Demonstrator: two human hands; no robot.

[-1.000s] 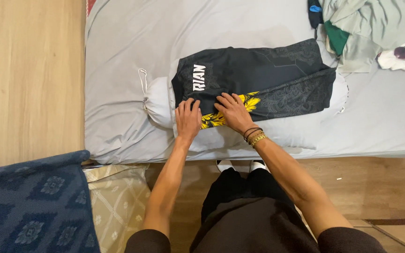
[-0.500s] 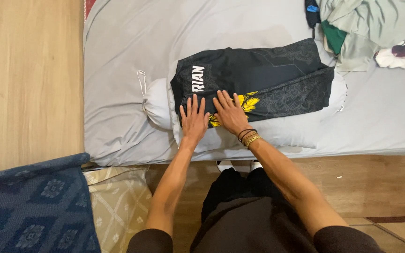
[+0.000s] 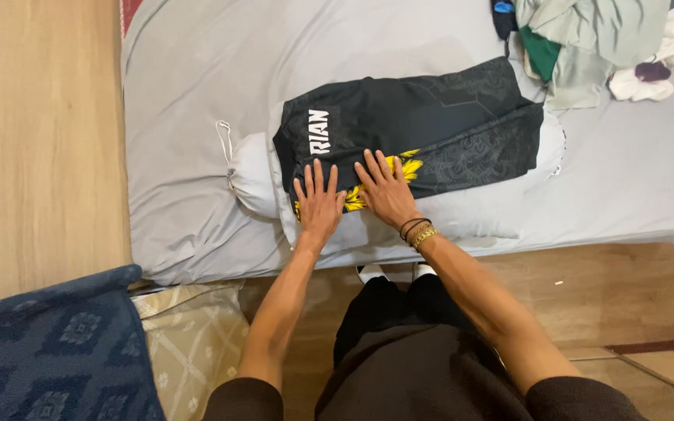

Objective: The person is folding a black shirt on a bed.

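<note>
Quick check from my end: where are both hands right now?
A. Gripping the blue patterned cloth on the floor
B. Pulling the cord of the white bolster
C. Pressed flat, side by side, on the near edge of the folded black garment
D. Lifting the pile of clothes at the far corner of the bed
C: the left hand and right hand lie open, palms down, on the black garment with the yellow print, which rests on the white bolster.

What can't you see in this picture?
- Head view: the yellow print on the black shirt is mostly covered by the left hand and right hand.
- The clothes pile is cut off by the top edge.
- The white bolster lies partly under the shirt.
</note>
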